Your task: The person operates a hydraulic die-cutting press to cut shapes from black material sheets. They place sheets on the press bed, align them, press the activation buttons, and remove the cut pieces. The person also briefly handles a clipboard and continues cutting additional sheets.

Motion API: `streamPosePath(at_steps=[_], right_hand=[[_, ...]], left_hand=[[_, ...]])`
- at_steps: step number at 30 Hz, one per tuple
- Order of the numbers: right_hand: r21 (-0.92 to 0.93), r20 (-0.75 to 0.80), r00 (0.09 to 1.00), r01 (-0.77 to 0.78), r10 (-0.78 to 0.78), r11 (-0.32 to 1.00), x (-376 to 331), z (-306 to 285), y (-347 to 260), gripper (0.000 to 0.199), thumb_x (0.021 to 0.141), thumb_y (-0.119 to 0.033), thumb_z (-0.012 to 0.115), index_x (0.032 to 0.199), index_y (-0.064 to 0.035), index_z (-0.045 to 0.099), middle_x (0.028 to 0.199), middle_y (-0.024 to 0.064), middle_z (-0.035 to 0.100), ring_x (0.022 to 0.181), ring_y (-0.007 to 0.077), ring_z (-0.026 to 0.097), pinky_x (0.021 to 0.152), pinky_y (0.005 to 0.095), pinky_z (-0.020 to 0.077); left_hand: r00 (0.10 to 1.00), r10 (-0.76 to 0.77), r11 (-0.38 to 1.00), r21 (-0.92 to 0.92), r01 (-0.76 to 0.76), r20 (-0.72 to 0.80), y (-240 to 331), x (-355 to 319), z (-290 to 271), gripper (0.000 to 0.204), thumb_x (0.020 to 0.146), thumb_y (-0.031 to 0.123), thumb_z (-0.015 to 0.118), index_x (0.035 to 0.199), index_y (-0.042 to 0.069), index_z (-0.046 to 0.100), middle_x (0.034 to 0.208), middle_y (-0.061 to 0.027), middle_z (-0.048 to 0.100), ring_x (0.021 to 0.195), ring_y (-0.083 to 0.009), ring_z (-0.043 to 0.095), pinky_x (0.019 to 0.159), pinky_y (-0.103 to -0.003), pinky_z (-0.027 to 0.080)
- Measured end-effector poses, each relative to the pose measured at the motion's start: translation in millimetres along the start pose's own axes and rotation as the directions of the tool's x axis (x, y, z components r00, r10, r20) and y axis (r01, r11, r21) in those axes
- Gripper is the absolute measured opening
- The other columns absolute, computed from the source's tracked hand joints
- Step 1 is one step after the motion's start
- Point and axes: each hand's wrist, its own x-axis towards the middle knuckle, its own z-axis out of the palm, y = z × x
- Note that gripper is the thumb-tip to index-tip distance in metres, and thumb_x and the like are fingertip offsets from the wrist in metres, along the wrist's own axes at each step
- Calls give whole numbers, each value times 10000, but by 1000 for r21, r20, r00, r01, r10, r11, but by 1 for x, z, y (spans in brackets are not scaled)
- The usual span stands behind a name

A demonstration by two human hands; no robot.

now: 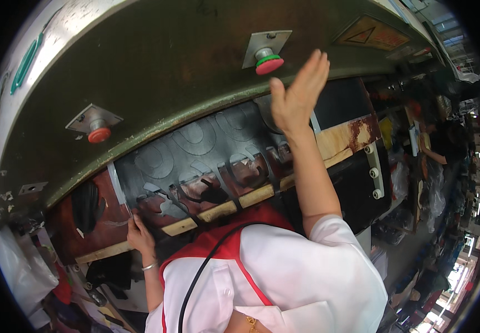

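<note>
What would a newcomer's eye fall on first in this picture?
Probably the pink button with a green ring, on the dark green machine front at upper middle, with the open right hand raised close by. Next, the red button farther left, and the black sheet with curved shapes below, the left hand at its left end.

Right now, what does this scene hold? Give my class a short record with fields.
Left hand: at the near left corner of the dark sheet; grip unclear
Right hand: raised, open, near the green-ringed button
Red button: further left, same green panel
Dark sheet: curved outlines, gaps along near edge
Black pieces: left of sheet
</note>
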Motion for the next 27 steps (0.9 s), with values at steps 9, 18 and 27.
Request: streamPosePath(at_steps=[9, 18, 27], right_hand=[[174, -16, 994, -104, 108, 979, 4, 53, -20, 1097, 777, -528, 695, 1472, 42, 66, 1469, 389, -63, 1367, 561, -7, 1079, 627, 123], [262, 253, 481, -869, 840, 419, -80, -4, 87, 531, 806, -305, 750, 1141, 75, 589, 775, 103, 662, 705, 126, 596, 658, 260, 481], [52, 206, 598, -797, 775, 601, -120, -19, 83, 347, 875, -369, 610, 835, -28, 656, 777, 224, 632, 752, 398, 625, 663, 448, 482]], left_hand=[[989, -24, 992, -129, 5, -145, 8, 100, 21, 471, 1010, 377, 415, 804, -21, 557, 600, -145, 483, 543, -203, 374, 524, -361, 369], [993, 22, 996, -82, -32, -119, 2, 102, 20, 430, 999, 375, 439, 809, 12, 573, 614, -152, 501, 540, -212, 409, 531, -364, 381], [987, 103, 991, -68, -112, -121, -30, 81, 31, 407, 1001, 297, 438, 1107, -58, 608, 1025, -266, 641, 925, -409, 617, 780, -429, 483]])
